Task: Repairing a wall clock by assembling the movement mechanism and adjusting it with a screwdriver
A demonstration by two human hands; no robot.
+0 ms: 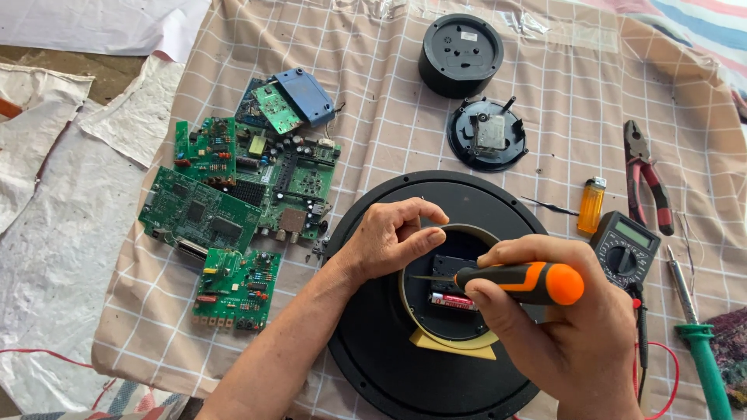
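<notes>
The right hand (580,334) is nearest, its fingers wrapped tight round an orange-and-black screwdriver (513,281), the blade aimed left into the small black clock movement (453,274) at the hub of a big round black clock back (405,342) lying face down. A red battery (454,302) sits in the movement, just below the blade. The left hand (389,237) rests on the hub's rim, thumb and forefinger curled close but pinching nothing I can make out, likely steadying the disc against the tool's push. To the right lie a multimeter (625,249), a green-handled soldering iron (700,342), a yellow lighter (591,204) and red-handled pliers (646,183), all within easy reach. To the left is a cluster of green circuit boards (233,194). Farther off sit a smaller black round case (461,54) and its opened back plate (488,136). Everything lies on a beige checked cloth (373,101) spread over white sacking (54,233) on the ground
</notes>
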